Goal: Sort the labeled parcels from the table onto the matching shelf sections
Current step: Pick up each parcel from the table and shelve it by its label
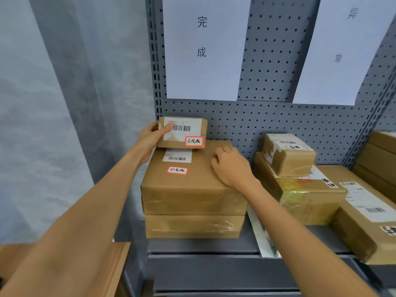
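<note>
My left hand [152, 137] grips the left end of a small brown parcel [188, 133] with a barcode label and a red-framed sticker; its thumb lies on the label. The parcel sits at the back left on top of a large brown box [188, 185] with the same red-framed sticker. That box lies on another box [192, 226] on the grey shelf [203, 249], under the white sign "完成" [202, 48]. My right hand [229, 166] rests on the large box's top right, fingers loosely curled, holding nothing.
To the right, under the white sign "异常" [340, 50], stand several brown parcels [300, 189] with black-marked labels, a small one [289, 155] on top. A white flat item [261, 230] leans between the stacks. A wooden table edge [115, 266] is at lower left, grey curtain behind.
</note>
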